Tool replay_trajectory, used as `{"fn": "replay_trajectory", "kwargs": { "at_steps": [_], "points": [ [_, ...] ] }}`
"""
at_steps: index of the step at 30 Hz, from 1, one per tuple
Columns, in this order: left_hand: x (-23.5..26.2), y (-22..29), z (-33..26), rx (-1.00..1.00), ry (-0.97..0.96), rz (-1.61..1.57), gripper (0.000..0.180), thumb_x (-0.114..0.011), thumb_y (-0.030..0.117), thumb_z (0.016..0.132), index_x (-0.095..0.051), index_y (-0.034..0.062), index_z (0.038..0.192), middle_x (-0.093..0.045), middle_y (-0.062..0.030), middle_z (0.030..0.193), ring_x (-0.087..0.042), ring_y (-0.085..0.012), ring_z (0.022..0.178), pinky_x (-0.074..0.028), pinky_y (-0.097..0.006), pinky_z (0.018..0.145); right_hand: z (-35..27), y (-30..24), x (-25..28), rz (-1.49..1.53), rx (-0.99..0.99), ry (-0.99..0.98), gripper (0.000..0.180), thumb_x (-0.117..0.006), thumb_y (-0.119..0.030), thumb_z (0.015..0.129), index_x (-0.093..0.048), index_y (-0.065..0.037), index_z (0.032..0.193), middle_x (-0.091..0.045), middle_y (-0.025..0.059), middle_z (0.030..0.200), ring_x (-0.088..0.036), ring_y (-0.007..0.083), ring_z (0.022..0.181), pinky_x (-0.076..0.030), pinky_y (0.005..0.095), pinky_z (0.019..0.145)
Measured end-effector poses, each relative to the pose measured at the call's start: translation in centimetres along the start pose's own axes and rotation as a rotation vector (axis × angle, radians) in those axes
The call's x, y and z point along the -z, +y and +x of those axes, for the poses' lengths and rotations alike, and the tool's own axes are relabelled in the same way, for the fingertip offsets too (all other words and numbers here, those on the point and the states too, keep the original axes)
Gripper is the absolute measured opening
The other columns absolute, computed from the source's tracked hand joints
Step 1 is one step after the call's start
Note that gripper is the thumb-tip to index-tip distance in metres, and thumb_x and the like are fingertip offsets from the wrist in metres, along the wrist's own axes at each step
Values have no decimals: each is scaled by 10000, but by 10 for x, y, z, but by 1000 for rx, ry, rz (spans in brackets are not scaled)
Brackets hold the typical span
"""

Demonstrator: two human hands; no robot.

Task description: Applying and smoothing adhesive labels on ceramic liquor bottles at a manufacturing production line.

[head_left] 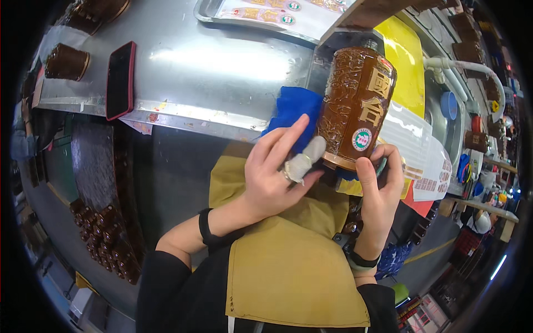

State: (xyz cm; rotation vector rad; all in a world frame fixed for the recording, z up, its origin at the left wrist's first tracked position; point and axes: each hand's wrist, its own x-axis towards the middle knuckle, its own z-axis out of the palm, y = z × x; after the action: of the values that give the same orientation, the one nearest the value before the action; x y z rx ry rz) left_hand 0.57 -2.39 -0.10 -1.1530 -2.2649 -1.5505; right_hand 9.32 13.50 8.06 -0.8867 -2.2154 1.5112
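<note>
Brown bottle [358, 105] sits just ahead of & btwn our hands, long axis running away from us, neck far, base nearest. L hand [277, 172] spread at base's left; R hand [382, 186] narrow at base's right, abt equally near; can't tell if either grips.

1. The brown bottle [347, 105] before me looks glossy and glazed, rough with raised relief.
2. Its gold lettering [379, 83] has a metallic sheen.
3. My table [222, 72] is smooth, shiny metal.
4. The blue cloth [294, 108] looks soft and matt.
5. My tan apron [294, 266] is matt, smooth-looking cloth.
6. The yellow sheet [402, 61] gleams like plastic.
7. The phone [119, 83] shows a smooth, dark, glassy face.
</note>
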Motion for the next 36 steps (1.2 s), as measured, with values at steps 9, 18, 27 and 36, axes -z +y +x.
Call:
{"fn": "replay_trajectory", "kwargs": {
  "at_steps": [9,18,27,36],
  "points": [
    [-1,-4,-8,76,-23,23,730,-868,94,665,-576,-67,1314,-470,-271,1489,-486,-364,1256,-407,-425,1038,-2,-4,2,40,-7,-11,258,-740,-128,919,-506,-41,986,-457,-12,926,-426,74,813,-369,208,706],
    [-8,10,9,-215,-26,192,695,-883,214,675,-598,23,1280,-364,-262,1527,-373,-381,1294,-373,-438,1035,-3,11,24,162,41,137,182,-619,-167,1007,-518,-24,959,-482,12,954,-425,112,869,-358,239,820],
    [-21,19,35,-338,-22,174,432,-823,109,744,-699,39,1152,-545,-197,1394,-485,-373,1243,-495,-435,963,0,15,32,10,151,-15,155,-691,-85,913,-568,-8,969,-594,104,1113,-494,156,882,-413,281,837],
    [0,9,38,-275,3,-18,368,-861,-29,708,-731,-17,1052,-690,-164,1182,-686,-329,1044,-583,-388,890,11,4,46,-293,132,-211,305,-797,-105,817,-605,2,1028,-640,104,858,-599,241,790,-482,339,745]
  ]
}}
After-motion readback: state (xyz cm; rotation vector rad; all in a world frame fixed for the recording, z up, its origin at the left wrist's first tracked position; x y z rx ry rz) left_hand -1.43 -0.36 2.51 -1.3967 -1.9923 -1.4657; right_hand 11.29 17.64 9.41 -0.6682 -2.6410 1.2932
